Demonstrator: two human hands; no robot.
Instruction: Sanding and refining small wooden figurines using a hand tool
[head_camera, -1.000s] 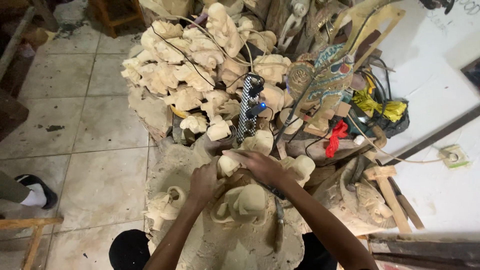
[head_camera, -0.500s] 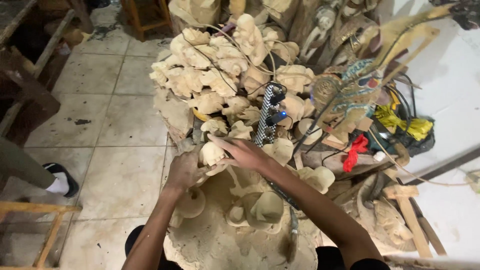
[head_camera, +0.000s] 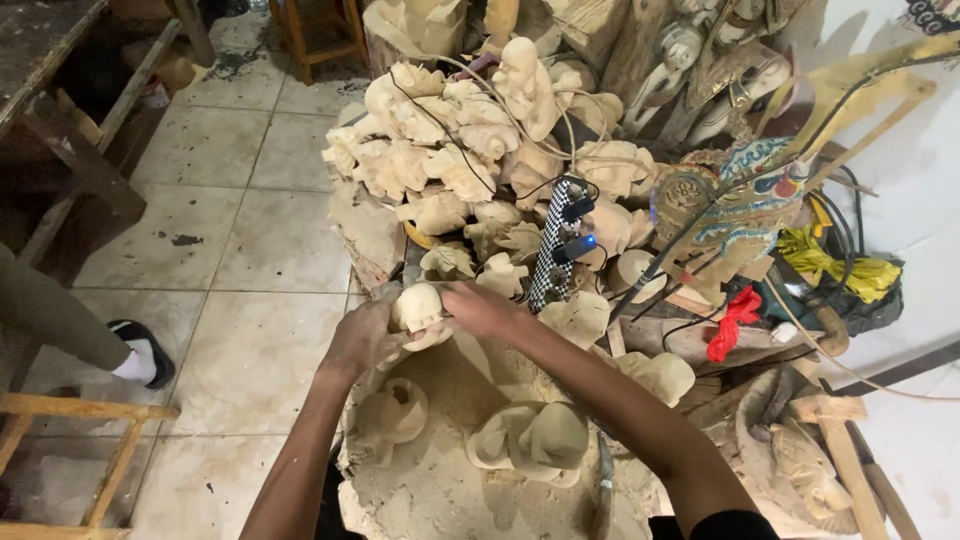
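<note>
Both my hands grip one pale carved wooden figure (head_camera: 418, 306) just above a large sawdust-covered wood slab (head_camera: 450, 470). My left hand (head_camera: 362, 338) cups it from the left and below. My right hand (head_camera: 482, 308) closes on it from the right. Two more rough carvings (head_camera: 392, 412) (head_camera: 530, 440) lie on the slab below my arms. Behind my hands rises a pile of several unpainted wood carvings (head_camera: 470, 150).
A checkered power strip (head_camera: 560, 245) with cables leans in the pile. A painted flat puppet (head_camera: 735, 205), red cloth (head_camera: 728, 322) and yellow cloth (head_camera: 835, 262) lie right. Another person's leg and shoe (head_camera: 135, 358) stand left on tiled floor, beside a wooden stool frame (head_camera: 70, 450).
The view has swung down and right. My hands shifted leftward and up off the slab's carvings, and now both close around a single pale carving near the pile's foot.
</note>
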